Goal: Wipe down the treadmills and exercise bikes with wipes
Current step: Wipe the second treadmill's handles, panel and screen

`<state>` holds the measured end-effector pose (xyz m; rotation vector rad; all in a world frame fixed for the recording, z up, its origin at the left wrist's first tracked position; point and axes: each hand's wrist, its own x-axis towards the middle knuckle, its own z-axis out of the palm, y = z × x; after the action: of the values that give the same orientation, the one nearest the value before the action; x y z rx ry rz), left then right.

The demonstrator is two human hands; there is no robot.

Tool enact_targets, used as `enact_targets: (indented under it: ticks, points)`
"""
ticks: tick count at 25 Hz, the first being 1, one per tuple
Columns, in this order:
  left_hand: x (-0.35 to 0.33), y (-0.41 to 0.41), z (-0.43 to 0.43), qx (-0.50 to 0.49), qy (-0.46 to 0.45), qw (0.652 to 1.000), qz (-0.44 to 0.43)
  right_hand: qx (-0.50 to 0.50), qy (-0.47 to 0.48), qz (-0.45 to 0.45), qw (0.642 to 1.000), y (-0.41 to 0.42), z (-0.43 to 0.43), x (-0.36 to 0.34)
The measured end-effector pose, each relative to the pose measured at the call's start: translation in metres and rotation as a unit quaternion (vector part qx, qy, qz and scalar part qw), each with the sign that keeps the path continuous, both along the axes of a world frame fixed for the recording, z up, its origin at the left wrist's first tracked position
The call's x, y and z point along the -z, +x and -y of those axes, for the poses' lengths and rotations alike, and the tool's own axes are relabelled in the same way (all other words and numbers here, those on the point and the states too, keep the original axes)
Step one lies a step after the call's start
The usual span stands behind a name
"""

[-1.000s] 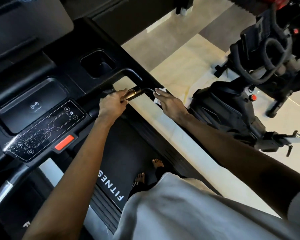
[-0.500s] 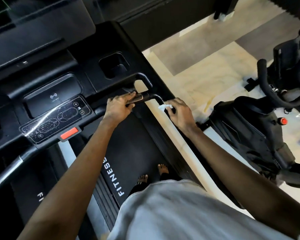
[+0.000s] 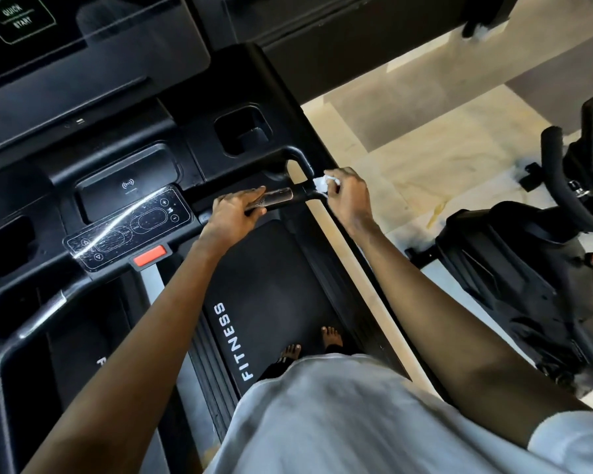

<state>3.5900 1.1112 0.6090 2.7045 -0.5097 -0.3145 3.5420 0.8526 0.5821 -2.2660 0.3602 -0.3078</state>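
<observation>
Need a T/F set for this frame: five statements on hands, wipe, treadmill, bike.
1. The right hand holds a white wipe on the handlebar. True.
2. The left hand holds a spray bottle. False: it holds the handlebar.
3. The person stands on the belt in shoes. False: the feet are bare.
4. A bike stands right of the treadmill. True.
5. The key below the panel is green. False: it is red.
</observation>
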Motion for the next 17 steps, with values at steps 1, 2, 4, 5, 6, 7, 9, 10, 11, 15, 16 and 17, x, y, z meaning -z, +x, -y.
enact_targets:
  ticks: [1,2,4,5,6,7,9,10,11,15,16,17]
  points:
    - [0.000,0.001,0.001,-0.006,-0.001,1.000,-0.006,-0.027,-0.022,0.001,0.999,0.003,-0.008,-0.003]
    - [0.000,0.001,0.001,-0.010,0.001,1.000,-0.009,-0.066,-0.048,0.010,0.997,0.002,-0.014,-0.003]
    - [-0.001,0.001,0.002,-0.008,0.014,1.000,-0.005,-0.132,-0.078,0.036,0.987,-0.006,-0.014,0.000]
    - [-0.002,0.000,0.002,-0.007,0.020,1.000,0.000,-0.137,-0.076,0.047,0.987,-0.008,-0.008,0.002]
    - [-0.003,-0.002,0.003,-0.007,0.026,1.000,0.005,-0.118,-0.062,0.049,0.990,-0.007,-0.002,0.004]
    - [-0.005,-0.005,0.005,-0.010,0.031,0.999,0.009,-0.080,-0.037,0.044,0.995,-0.002,0.004,0.005]
    - [-0.006,-0.009,0.007,-0.020,0.037,0.999,0.012,0.000,0.022,0.027,0.999,0.005,0.012,0.006]
    - [-0.006,-0.010,0.008,-0.025,0.038,0.999,0.013,0.016,0.038,0.019,0.999,0.007,0.012,0.006]
    - [-0.007,-0.010,0.009,-0.030,0.038,0.999,0.014,0.009,0.045,0.016,0.999,0.007,0.012,0.006]
    - [-0.008,-0.007,0.022,-0.031,0.032,0.999,0.011,-0.038,0.044,0.025,0.998,0.008,0.015,0.004]
    - [-0.008,-0.007,0.026,-0.030,0.026,0.999,0.011,-0.014,0.058,0.018,0.998,0.014,0.017,0.004]
    - [-0.008,-0.007,0.028,-0.032,0.018,0.999,0.010,0.012,0.075,0.010,0.997,0.021,0.020,0.005]
